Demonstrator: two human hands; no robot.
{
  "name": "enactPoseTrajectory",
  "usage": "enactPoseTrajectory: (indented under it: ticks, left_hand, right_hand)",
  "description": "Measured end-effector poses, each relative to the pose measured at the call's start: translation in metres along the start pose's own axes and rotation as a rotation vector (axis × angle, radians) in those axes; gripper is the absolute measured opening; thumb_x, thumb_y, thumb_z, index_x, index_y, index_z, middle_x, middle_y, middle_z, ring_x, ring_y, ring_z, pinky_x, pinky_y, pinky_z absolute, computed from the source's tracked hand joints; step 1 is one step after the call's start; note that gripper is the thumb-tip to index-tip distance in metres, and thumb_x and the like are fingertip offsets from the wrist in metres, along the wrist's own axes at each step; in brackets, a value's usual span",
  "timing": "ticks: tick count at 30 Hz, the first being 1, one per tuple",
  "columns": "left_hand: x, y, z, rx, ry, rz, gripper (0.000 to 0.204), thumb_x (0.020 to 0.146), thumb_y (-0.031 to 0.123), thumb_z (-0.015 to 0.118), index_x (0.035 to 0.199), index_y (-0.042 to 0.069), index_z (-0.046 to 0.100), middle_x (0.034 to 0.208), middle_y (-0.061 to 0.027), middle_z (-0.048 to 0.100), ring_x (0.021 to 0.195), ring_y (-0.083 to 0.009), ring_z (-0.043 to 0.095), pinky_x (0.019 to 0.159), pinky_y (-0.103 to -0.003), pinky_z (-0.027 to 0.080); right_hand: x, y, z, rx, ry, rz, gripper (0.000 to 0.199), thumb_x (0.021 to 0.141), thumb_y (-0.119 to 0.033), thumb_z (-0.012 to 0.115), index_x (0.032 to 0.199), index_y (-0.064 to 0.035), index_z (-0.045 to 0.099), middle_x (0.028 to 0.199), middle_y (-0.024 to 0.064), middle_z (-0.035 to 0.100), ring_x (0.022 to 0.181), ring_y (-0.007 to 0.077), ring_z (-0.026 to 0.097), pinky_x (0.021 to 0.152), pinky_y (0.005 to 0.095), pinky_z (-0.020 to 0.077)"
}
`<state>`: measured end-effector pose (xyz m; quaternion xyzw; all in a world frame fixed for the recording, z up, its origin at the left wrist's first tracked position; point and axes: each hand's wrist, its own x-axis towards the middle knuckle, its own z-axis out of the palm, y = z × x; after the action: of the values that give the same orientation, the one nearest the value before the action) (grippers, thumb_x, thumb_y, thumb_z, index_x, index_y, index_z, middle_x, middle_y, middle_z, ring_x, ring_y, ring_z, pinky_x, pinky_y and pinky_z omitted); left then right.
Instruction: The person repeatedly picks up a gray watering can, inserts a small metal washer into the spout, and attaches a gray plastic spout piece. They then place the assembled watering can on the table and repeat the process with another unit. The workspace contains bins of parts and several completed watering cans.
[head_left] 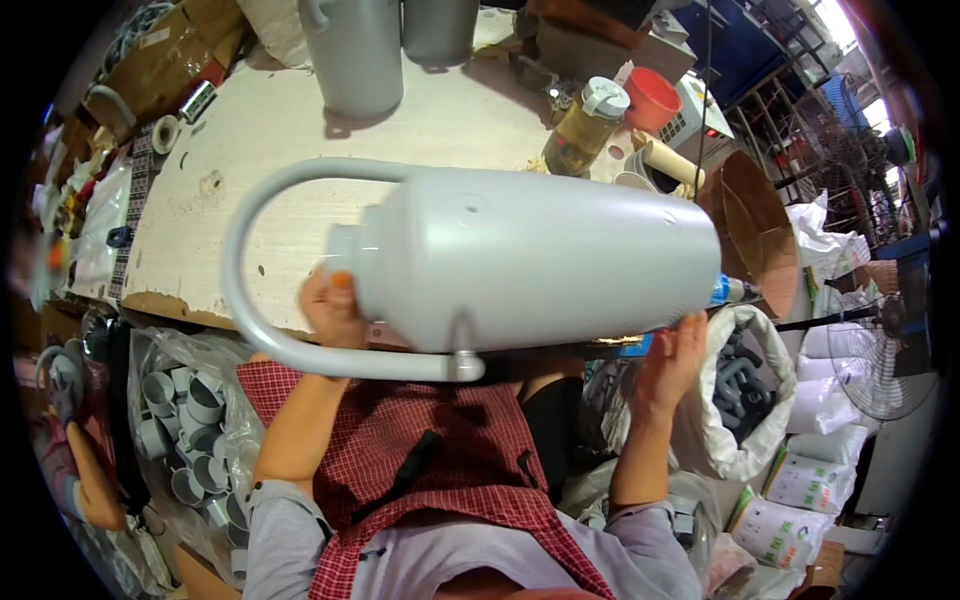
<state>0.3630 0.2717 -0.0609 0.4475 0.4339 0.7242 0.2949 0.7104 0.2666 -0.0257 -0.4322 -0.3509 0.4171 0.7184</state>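
Observation:
A large grey plastic can (570, 260) lies on its side in the air in front of me, above the near table edge. It has a narrow stepped neck at the left and a long looped tube handle (236, 250). My left hand (335, 308) grips the neck, and one fingertip has an orange cover. At the other end my right hand (676, 358) supports the rounded base from below, its fingers partly hidden by the can. Motion blurs the can slightly.
Two more grey cans (355, 60) stand at the back of the pale table (200, 225). Beyond my can are a lidded jar (590, 125) and a red cup (652, 98). Bags of grey parts (185, 420) flank me; a fan (885, 345) stands right. Another person's gloved hand (65, 385) shows at left.

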Motion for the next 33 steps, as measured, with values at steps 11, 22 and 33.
enactPoseTrajectory:
  ticks: [11, 22, 33]
  left_hand:
    - [-0.018, -0.044, 0.039, 0.084, -0.04, -0.041, 0.063, 0.086, 0.06, 0.056, 0.079, -0.002, 0.061, 0.068, -0.003, 0.06, 0.062, -0.0107, 0.054, 0.055, -0.025, 0.043]
    - [-0.015, -0.062, 0.05, 0.136, 0.026, 0.103, 0.064, 0.09, 0.06, 0.048, 0.069, 0.0, 0.053, 0.058, 0.0012, 0.049, 0.055, -0.0086, 0.04, 0.048, -0.027, 0.033]
    - [-0.002, -0.093, -0.013, 0.086, -0.165, -0.147, 0.048, 0.095, 0.036, 0.04, 0.112, -0.006, 0.057, 0.112, -0.0174, 0.061, 0.103, -0.0234, 0.058, 0.082, -0.036, 0.048]
  right_hand:
    - [0.03, 0.02, -0.045, 0.002, -0.006, -0.137, 0.026, 0.099, -0.022, 0.05, 0.114, -0.0012, 0.051, 0.104, 0.0045, 0.061, 0.095, 0.0113, 0.057, 0.083, 0.0261, 0.0432]
    - [0.033, 0.029, -0.056, -0.033, -0.029, -0.136, 0.027, 0.098, -0.022, 0.051, 0.116, -0.0008, 0.052, 0.098, 0.001, 0.06, 0.083, 0.0058, 0.055, 0.07, 0.0187, 0.0425]
    - [0.006, -0.029, -0.079, -0.821, -0.135, -0.247, 0.025, 0.084, -0.014, 0.068, 0.103, -0.0006, 0.061, 0.093, 0.0085, 0.062, 0.089, 0.0195, 0.061, 0.08, 0.0308, 0.0469]
